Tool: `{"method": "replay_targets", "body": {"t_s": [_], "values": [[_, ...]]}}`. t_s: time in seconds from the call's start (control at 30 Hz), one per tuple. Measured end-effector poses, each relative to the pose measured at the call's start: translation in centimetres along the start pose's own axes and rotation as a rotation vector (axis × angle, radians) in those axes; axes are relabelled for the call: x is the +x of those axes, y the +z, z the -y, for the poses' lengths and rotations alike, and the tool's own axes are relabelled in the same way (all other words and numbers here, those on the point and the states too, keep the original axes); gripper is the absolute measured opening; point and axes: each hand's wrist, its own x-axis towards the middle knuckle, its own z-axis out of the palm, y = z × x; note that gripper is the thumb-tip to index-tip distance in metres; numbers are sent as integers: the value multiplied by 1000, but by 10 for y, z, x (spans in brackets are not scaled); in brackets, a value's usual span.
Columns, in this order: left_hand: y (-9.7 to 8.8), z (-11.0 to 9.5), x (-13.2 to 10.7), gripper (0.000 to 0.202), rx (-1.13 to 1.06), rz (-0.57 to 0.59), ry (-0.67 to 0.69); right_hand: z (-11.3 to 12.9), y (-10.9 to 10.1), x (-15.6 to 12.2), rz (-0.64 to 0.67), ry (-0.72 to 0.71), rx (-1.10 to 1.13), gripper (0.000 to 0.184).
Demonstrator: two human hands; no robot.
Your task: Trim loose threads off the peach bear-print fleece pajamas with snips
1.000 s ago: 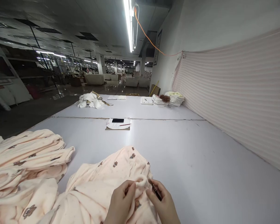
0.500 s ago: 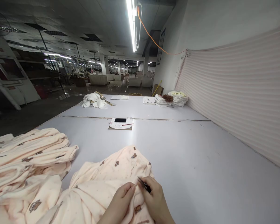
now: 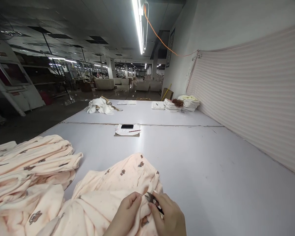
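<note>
A soft, light peach printed garment lies at six o'clock on the white table. A fold is pinched by the left hand; small dark thread snips are gripped by the right hand. Limp cloth is probably best held near the seam.

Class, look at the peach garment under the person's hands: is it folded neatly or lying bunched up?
Bunched up. The peach garment lies in loose rumpled folds on the table, pinched by the left hand beside the right hand.
</note>
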Motion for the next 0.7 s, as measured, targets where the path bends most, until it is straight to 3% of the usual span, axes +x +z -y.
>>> {"method": "replay_targets", "body": {"t_s": [0.53,0.7], "values": [[7,-21,0,36,244,-45,-20,2,-4,3,1,-5,-58,30],[5,-25,2,35,322,-47,-32,-4,-2,5,32,144,72,32]]}}
